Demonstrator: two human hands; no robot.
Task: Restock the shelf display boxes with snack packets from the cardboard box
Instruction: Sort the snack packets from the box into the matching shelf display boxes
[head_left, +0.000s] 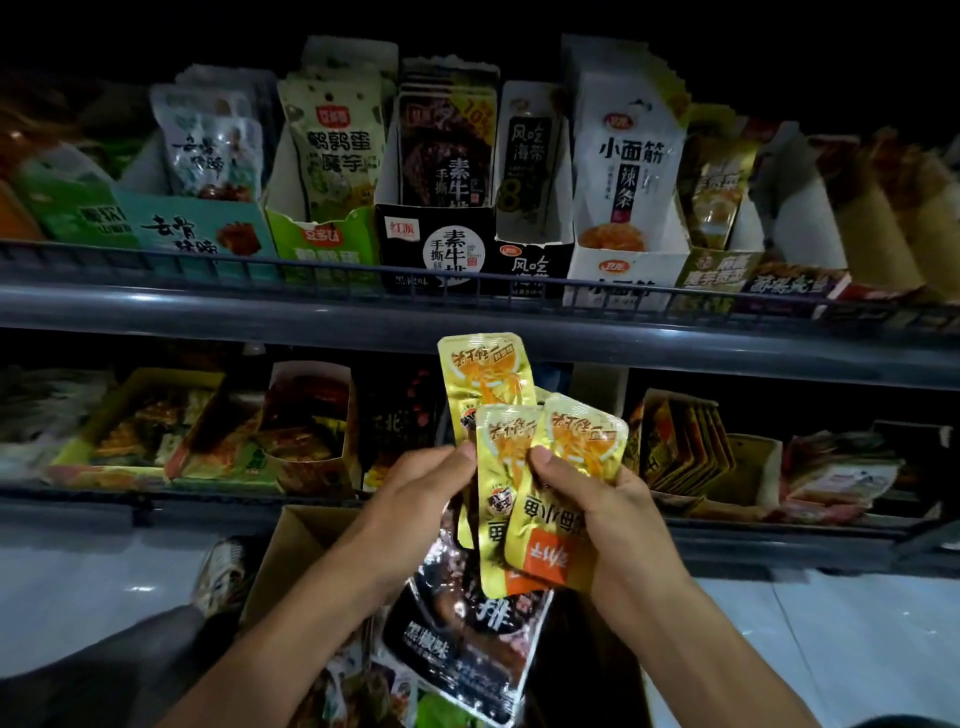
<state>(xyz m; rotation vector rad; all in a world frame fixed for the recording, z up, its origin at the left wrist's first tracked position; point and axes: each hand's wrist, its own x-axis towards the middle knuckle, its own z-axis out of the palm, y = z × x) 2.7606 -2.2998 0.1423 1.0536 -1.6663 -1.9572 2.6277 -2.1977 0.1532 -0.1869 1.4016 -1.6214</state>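
Both hands hold a fan of gold snack packets (524, 457) in front of the lower shelf. My left hand (421, 493) pinches the tall left packet (483, 379) at its lower part. My right hand (608, 514) grips the right packets (566, 499), thumb on their front. Below them stands the open cardboard box (291, 561) with a large black snack bag (467, 639) and other packets inside. Display boxes line both shelves, among them a black one (434, 244) and a white one (623, 265) on the upper shelf.
A grey shelf rail (311, 306) with a wire guard runs across the middle. The lower shelf carries open display boxes (306, 421) and a box of brown packets (685, 447). Pale floor (831, 634) lies right of the cardboard box. A dark trouser leg (119, 660) is at the lower left.
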